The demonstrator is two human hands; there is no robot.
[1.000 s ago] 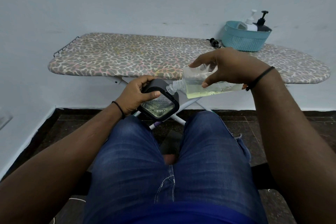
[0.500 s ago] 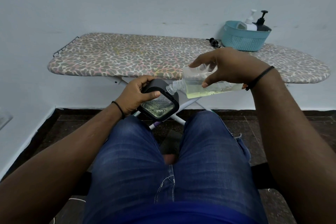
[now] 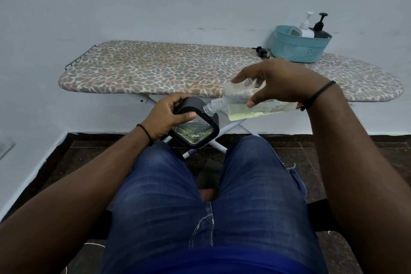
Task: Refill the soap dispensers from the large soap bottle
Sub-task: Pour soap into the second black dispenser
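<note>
My left hand [image 3: 167, 117] grips a black square soap dispenser [image 3: 195, 128], held above my knees with its see-through face turned toward me. My right hand [image 3: 274, 83] holds the clear large soap bottle [image 3: 249, 108] from above, tipped almost flat, its open threaded neck over the dispenser's top edge. Pale yellow-green soap lies along the bottle's lower side. Whether soap is running from the neck I cannot make out.
An ironing board [image 3: 155, 69] with a spotted cover stands before me against the wall. At its right end a teal basket [image 3: 300, 48] holds a white pump dispenser [image 3: 305, 29] and a black pump dispenser [image 3: 320, 30]. A loose black pump head [image 3: 262, 52] lies beside the basket.
The bottle's neck has dipped a little toward the dispenser. Both hands stay in nearly the same place.
</note>
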